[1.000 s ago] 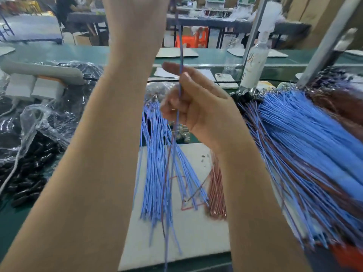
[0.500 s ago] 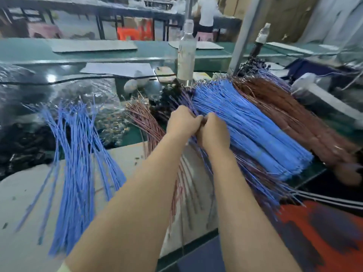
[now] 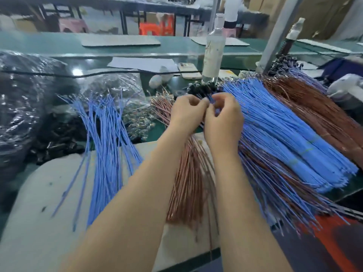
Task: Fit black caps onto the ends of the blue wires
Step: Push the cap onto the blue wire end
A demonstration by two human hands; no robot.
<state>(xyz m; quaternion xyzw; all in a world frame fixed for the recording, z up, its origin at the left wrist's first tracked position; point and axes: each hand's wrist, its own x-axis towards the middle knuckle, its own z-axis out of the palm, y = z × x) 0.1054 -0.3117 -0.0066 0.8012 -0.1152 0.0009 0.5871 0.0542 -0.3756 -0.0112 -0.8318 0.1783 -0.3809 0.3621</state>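
1. Left hand (image 3: 186, 114) and right hand (image 3: 224, 119) are pinching one blue wire (image 3: 212, 100) end, fingers curled; any cap there is hidden.
2. They are working beside the black caps (image 3: 202, 90), over the blue bundle (image 3: 275, 124) on the bench (image 3: 155, 132).
3. Crowding strands are risking a crooked or misplaced cap.

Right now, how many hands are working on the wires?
2. The left hand and the right hand meet in the middle, beside the big blue pile. The right fingers pinch a blue wire; what the left holds is hidden.
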